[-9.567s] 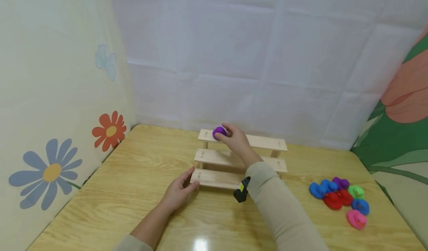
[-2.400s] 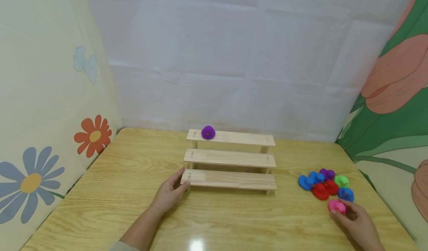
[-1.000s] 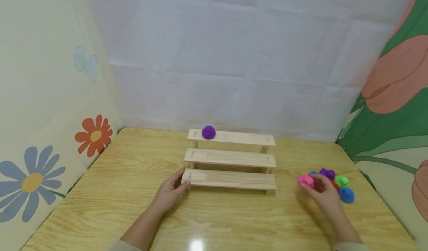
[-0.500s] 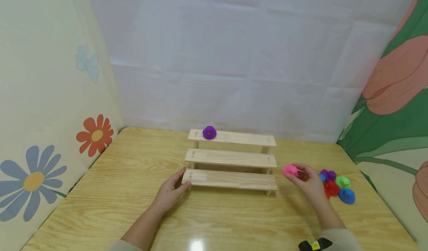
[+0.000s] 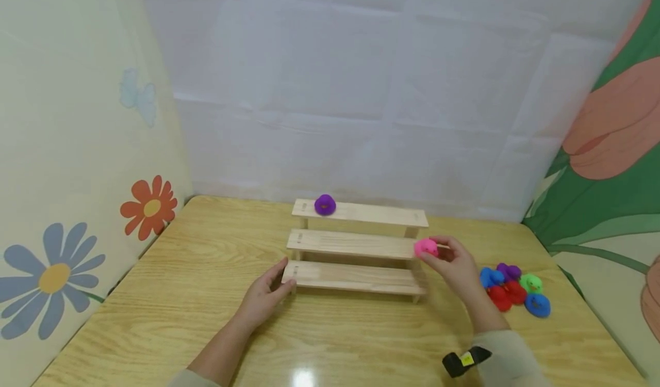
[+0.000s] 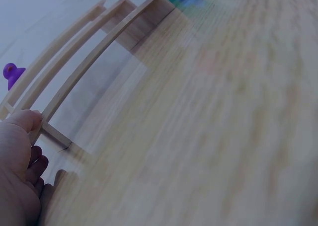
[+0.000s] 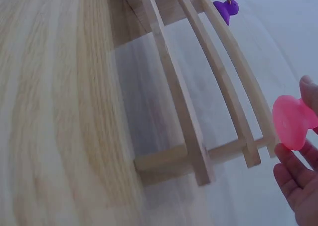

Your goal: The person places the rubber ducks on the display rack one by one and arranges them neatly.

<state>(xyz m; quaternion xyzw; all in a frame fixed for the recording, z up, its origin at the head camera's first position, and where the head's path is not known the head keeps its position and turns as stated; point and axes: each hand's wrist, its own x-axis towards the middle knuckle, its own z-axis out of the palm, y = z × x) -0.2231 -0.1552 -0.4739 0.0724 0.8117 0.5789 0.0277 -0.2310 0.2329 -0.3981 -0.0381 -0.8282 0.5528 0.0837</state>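
A three-tier wooden stand [image 5: 356, 275] is on the table, its tiers rising toward the back. My left hand [image 5: 262, 296] holds the left end of its lowest tier; in the left wrist view the thumb [image 6: 27, 119] lies against the tier's end and the fingers curl beside it. Between thumb and fingers, my right hand [image 5: 460, 269] pinches a pink rubber duck [image 5: 425, 248] at the right end of the middle tier. In the right wrist view the pink duck [image 7: 292, 121] appears held up apart from the wood. A purple rubber duck [image 5: 325, 204] sits on the top tier, toward the left.
Right of the stand, several rubber ducks are clustered on the table [image 5: 350, 341]: blue ducks [image 5: 538, 305], red ducks [image 5: 499, 298], a purple one [image 5: 509, 272] and a green one [image 5: 531, 284]. A white cloth [image 5: 309, 89] hangs behind the table, with flower-printed panels at both sides.
Over the last seconds my right hand picked up the pink duck from beside the cluster and carried it left and up to the stand. The left hand stays at the stand's end.
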